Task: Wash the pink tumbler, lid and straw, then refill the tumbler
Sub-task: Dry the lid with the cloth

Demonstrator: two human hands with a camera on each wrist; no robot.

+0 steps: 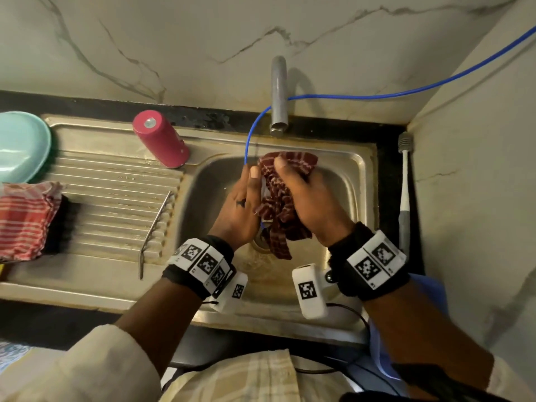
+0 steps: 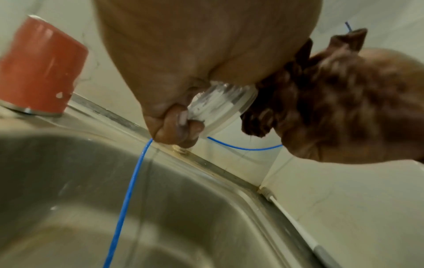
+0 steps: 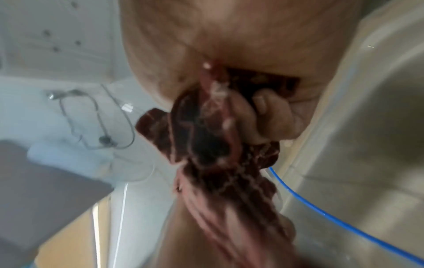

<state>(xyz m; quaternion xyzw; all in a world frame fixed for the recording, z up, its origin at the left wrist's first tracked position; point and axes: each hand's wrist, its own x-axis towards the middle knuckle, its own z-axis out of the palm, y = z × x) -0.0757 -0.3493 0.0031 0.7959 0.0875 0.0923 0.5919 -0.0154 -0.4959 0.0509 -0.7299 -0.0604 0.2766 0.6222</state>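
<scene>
L hand [image 1: 242,210] pinches clear lid [image 2: 220,107] over sink [image 1: 342,181], R hand [image 1: 307,201] grips dark red cloth [image 1: 278,204] against it. Advice: turn lid w/ each wipe, work cloth into ribbed threads. Lid on edge, flat face toward cloth. Tumbler [image 1: 161,139] inverted on drainboard, axis upright; straw [image 1: 155,227] lies flat along ribs

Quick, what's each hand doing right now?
Left hand: fingers pinch the clear lid over the sink.
Right hand: grips the dark red cloth, pressed against the lid.
</scene>
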